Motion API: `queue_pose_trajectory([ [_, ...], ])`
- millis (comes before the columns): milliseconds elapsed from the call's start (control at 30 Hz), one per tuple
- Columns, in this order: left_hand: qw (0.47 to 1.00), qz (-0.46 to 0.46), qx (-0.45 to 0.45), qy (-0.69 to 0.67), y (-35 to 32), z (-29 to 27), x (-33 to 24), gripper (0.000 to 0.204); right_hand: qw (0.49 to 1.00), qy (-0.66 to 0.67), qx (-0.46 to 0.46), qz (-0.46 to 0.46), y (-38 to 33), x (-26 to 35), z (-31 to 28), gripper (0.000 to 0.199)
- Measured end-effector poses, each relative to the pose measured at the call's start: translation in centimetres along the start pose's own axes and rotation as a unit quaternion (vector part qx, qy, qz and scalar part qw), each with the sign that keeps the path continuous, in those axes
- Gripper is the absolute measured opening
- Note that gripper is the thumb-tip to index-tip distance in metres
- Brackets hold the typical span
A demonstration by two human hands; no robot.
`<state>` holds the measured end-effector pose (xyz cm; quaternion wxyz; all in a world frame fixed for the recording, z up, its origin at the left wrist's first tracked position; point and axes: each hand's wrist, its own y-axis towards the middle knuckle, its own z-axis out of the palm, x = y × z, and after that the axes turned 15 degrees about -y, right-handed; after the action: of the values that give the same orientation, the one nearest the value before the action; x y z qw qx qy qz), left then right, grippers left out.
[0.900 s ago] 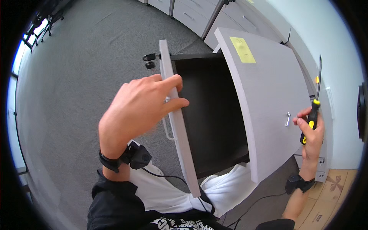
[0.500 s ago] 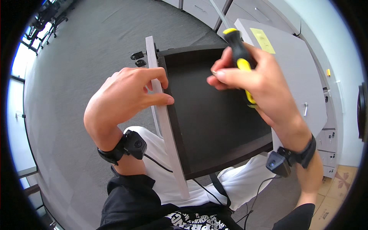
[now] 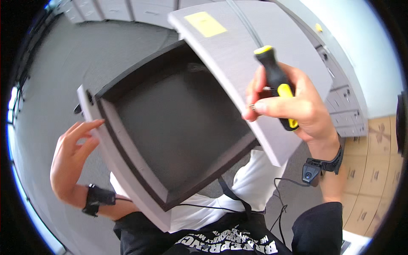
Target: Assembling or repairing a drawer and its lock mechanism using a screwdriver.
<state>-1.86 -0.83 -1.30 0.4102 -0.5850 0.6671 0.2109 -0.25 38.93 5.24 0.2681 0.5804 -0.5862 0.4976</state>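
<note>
Drawer [image 3: 138, 72] walls, dark and rigid-looking, jutted from beneath a pale cabinet panel [image 3: 233, 51] in front of the person's white trousers [image 3: 253, 174]. Its long front panel [image 3: 123, 170] seemed stiff and fairly weighty, best taken by the top edge, where a thumb and finger could straddle the board. The left hand [image 3: 68, 159] was there, loosely curved with its fingers apart, the forefinger resting over that edge near the far end and the thumb close to the outer face.

The right hand [image 3: 306, 108] was above the cabinet panel's edge, curled round a black-and-yellow screwdriver [image 3: 275, 74] while thumb and forefinger pinched a small metal piece [image 3: 253, 107]. The screwdriver's thick handle looked grippy and easy to hold; the metal piece, hard and light, looked easy to drop.

Inside the drawer, a pale patch [image 3: 196, 66] showed toward the far side, whether glare or an item could not be told. Tan cardboard boxes [image 3: 374, 165] lay at the right, contents unseen.
</note>
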Motion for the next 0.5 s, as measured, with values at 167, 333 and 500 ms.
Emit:
queue_pose_trajectory([
  [167,0.984,0.133,-0.091,0.072,-4.1,-1.6,-0.9,0.036,0.979,0.04,-0.191,-0.053,-4.5,-6.8,-9.3,0.022],
  [333,0.954,0.227,0.16,0.109,-8.8,-0.1,-9.9,0.049,0.958,0.082,-0.274,-0.04,-6.4,-11.1,-13.7,0.018],
  [500,0.938,0.274,0.188,0.099,-7.7,6.0,-19.6,0.044,0.961,0.028,-0.251,-0.111,-4.7,-10.3,-13.3,0.014],
])
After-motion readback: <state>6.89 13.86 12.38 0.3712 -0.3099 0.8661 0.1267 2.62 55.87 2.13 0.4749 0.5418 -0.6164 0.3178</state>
